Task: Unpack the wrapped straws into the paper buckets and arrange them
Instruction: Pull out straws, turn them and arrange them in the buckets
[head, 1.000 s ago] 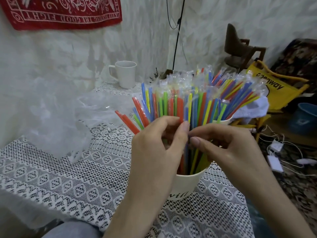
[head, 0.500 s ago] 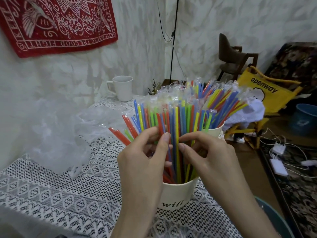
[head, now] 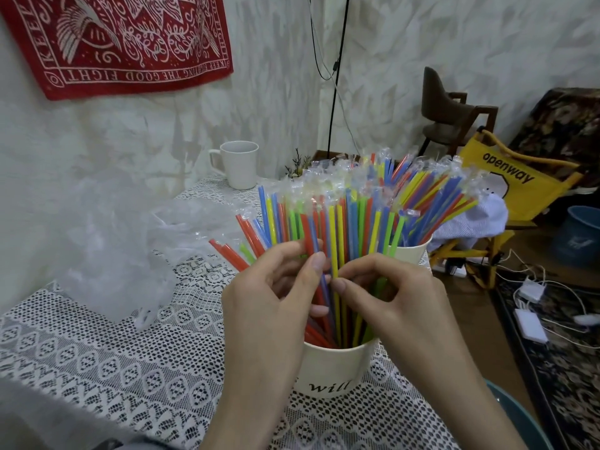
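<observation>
We have only one view, from the head camera. It looks forward and down, very near to our two hands, over the table toward the white wall behind.

Both hands in the near bucket of wrapped straws, lace-covered table.

Left hand and right hand pinch among coloured straws standing fanned in the near paper bucket, marked "will". Second bucket just behind, also full. Crumpled clear plastic lies left; white mug far.
</observation>
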